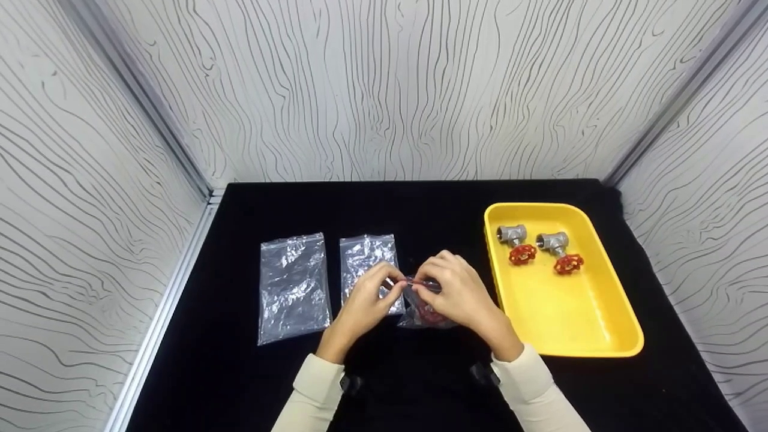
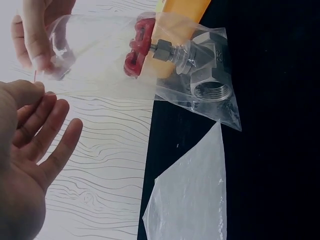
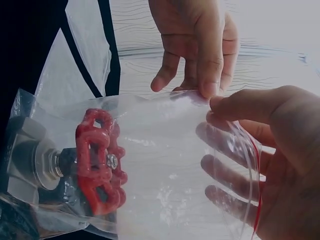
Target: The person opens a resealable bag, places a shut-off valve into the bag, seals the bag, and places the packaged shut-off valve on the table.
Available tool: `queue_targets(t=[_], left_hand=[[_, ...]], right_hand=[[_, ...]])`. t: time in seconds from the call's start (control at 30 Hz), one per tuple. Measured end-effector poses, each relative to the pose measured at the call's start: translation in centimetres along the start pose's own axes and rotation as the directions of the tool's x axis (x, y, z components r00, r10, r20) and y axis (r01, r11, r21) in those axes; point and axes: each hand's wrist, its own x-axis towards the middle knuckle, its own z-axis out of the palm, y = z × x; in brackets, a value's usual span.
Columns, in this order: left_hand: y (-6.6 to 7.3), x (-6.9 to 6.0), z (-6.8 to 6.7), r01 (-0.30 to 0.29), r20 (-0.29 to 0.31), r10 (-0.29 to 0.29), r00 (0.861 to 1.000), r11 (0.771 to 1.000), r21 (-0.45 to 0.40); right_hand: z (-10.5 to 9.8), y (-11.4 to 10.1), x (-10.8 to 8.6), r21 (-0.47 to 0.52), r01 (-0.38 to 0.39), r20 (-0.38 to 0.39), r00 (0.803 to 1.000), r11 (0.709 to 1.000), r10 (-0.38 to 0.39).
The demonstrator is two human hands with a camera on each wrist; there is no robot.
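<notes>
In the head view, my left hand (image 1: pixel 367 295) and right hand (image 1: pixel 461 293) meet over the dark table. Between them is a clear zip-lock bag (image 3: pixel 160 165) with a red line along its mouth. Fingertips and thumb of each hand pinch that mouth edge, close together near one corner. Inside the bag lies a gate valve (image 2: pixel 207 62), its silver threaded body at the bottom end and its red handwheel (image 3: pixel 97 160) toward the mouth. Behind the clear film, several right-hand fingers show through in the right wrist view. From the head, the right hand partly hides the bag.
Two flat clear zip-lock bags, a larger bag (image 1: pixel 294 288) and a smaller bag (image 1: pixel 366 252), lie on the left. To the right stands a yellow tray (image 1: pixel 630 327) holding two valves (image 1: pixel 513 234) with red handwheels. Patterned white panels (image 1: pixel 384 90) enclose the black-covered table.
</notes>
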Motion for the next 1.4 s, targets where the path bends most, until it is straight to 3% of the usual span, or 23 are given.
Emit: queue_targets(t=[0.23,0.47,0.8,1.07,1.27,1.4], left_hand=[[0.1,0.0,0.0,-0.026,-0.002,0.026,1.0,1.0,0.005],[0.0,-0.1,0.0,0.006,0.02,-0.006,1.0,1.0,-0.004],[-0.1,-0.1,0.1,-0.036,0.005,0.036,0.999,0.999,0.008],[0.0,-0.2,0.1,-0.055,0.006,0.055,0.998,0.998,0.027],[-0.1,-0.3,0.2,-0.068,-0.035,0.069,0.997,0.997,0.024],[0.0,-0.2,0.4,-0.042,-0.018,0.042,0.999,0.999,0.001]], right_hand=[[0.1,-0.3,-0.1,0.017,-0.088,0.015,0.996,0.996,0.088],[0.4,-0.3,0.0,0.041,-0.024,-0.005,1.0,0.999,0.024],[0.8,-0.6,0.1,0.019,-0.029,-0.017,0.999,0.999,0.03],[1.1,-0.2,-0.1,-0.008,0.037,-0.082,0.996,0.999,-0.037],[0.5,0.0,-0.2,0.0,0.01,-0.039,0.999,1.0,-0.01],[0.2,0.0,-0.4,-0.009,-0.009,-0.021,1.0,1.0,0.009]])
